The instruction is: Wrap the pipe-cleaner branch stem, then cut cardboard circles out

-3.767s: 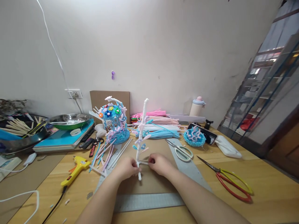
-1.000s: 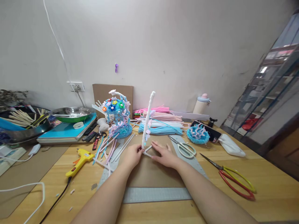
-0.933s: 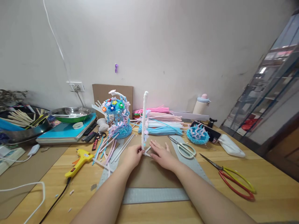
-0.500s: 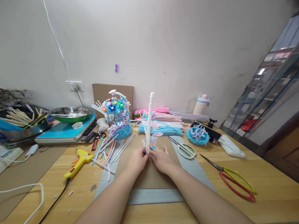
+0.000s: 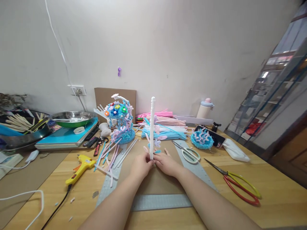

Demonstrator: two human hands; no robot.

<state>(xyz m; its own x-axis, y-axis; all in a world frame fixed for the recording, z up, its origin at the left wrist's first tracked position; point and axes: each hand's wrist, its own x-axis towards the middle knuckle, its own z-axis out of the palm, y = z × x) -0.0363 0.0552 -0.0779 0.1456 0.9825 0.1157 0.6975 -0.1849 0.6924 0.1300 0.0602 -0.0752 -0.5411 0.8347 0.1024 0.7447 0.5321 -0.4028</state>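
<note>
Upright between my hands stands a white wrapped stem (image 5: 152, 124), with pink, lilac and blue pipe-cleaner petals and flowers (image 5: 157, 142) along its right side. My left hand (image 5: 141, 165) pinches the stem's lower end from the left. My right hand (image 5: 165, 162) closes on the same low part from the right, some of its fingers stretched forward. Both hands rest just over a brown board (image 5: 163, 187) that lies on a grey cutting mat (image 5: 163, 203). Exactly what the fingertips press on is partly hidden.
Behind are bundled pipe cleaners (image 5: 165, 131) and a blue flowered pipe-cleaner lamp shape (image 5: 117, 111). A yellow glue gun (image 5: 81, 167) lies left. On the right are white-handled scissors (image 5: 190, 155), red-and-yellow scissors (image 5: 240, 188), a blue pipe-cleaner dish (image 5: 202, 139) and a phone (image 5: 219, 140).
The stem now looks straighter, its top slightly further left and lower in view. Both hands keep their hold at its base. The whole view has shifted slightly.
</note>
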